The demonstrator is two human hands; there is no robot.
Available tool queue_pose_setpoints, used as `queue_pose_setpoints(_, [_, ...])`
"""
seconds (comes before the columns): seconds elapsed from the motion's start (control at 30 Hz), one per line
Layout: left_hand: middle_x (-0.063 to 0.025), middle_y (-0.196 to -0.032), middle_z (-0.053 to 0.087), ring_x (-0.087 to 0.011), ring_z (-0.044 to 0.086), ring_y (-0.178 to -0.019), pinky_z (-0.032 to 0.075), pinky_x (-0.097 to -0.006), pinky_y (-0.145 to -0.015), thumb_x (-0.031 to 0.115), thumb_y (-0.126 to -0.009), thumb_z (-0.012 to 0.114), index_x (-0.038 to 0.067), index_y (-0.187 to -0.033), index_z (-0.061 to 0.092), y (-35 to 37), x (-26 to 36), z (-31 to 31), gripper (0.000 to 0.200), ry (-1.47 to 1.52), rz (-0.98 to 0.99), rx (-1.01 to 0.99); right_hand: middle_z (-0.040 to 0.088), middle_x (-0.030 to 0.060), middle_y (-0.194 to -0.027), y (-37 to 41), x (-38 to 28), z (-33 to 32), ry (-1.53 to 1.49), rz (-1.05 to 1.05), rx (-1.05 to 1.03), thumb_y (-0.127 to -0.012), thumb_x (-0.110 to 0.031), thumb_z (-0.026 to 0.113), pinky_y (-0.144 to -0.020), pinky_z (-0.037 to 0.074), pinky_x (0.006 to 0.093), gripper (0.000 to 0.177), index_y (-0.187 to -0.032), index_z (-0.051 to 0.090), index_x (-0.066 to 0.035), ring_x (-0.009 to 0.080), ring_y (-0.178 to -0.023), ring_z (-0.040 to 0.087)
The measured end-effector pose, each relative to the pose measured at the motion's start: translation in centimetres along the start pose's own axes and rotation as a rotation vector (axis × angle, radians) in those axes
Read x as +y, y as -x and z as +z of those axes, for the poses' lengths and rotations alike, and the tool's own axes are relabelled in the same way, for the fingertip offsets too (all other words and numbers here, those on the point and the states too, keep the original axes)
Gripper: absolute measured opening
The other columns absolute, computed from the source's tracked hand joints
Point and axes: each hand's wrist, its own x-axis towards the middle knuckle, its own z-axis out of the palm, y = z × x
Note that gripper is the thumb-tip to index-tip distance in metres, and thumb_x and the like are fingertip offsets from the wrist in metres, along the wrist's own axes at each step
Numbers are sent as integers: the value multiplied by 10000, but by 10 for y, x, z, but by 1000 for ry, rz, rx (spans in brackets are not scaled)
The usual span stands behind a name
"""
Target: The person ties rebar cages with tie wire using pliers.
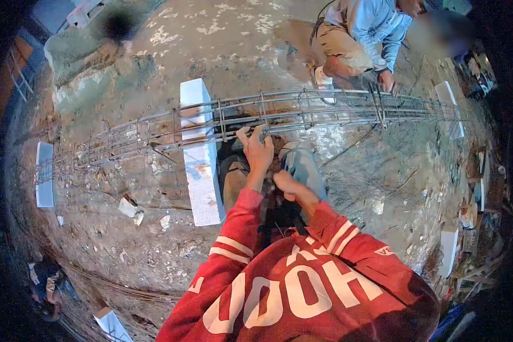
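A long rebar cage [290, 117] of thin steel bars and stirrups runs across the view in front of me. My left hand [257, 149] reaches up to its near lower bar, fingers bent around the steel beside a stirrup. Lower and to the right, close to my knees, my right hand [289, 185] is closed and apart from the cage. Whatever it may hold is hidden. Under the cage, just left of my left hand, lies a white block [202, 185].
A co-worker [362, 43] crouches at the cage's far side, one hand [387, 81] on the bars. More white blocks stand under the cage's left end [44, 176] and right end [450, 105]. Rubble [131, 210] and long thin rods [114, 288] lie on the dirt ground.
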Motion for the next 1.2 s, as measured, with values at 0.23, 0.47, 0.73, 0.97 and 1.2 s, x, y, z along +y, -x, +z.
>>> queue_pose_setpoints(0.23, [-147,-897,575,-296,576,-796,489,-401,-687,216,-835,622,66,-1085,644,-16,12,-10,292,269,-371,-130,640,157,-1050,12,65,79,26,-128,-295,-892,-185,452,-690,514,429,361,-1206,527,-22,336,-776,646])
queue_pose_setpoints(0.47, [-33,-728,551,-124,518,-549,375,-293,-464,247,-750,776,63,-815,599,-29,5,35,264,803,-1087,29,562,219,-1201,118,157,56,-101,182,-212,-921,-147,377,-867,464,430,416,-1321,418,-39,379,-996,587])
queue_pose_setpoints(0.73, [-77,-700,583,-161,537,-537,504,-306,-460,207,-836,680,37,-830,567,-29,-28,43,204,1191,-1302,-408,620,238,-992,104,-63,-6,250,-287,340,-881,-80,515,-745,488,445,430,-1293,437,16,396,-871,618])
queue_pose_setpoints(0.97, [-54,-791,593,-186,572,-695,503,-300,-618,229,-887,617,23,-928,619,-2,-38,54,210,2219,-1151,-546,640,231,-742,102,-89,-23,398,-181,257,-913,-202,515,-655,475,509,330,-1214,573,-78,436,-689,615])
queue_pose_setpoints(1.2, [-94,-1032,560,-205,494,-951,421,-331,-865,121,-870,571,-4,-1168,547,34,-11,80,324,2642,-688,-169,599,213,-607,95,-100,-26,450,-139,130,-892,-166,505,-534,494,497,273,-1138,533,-52,396,-575,621])
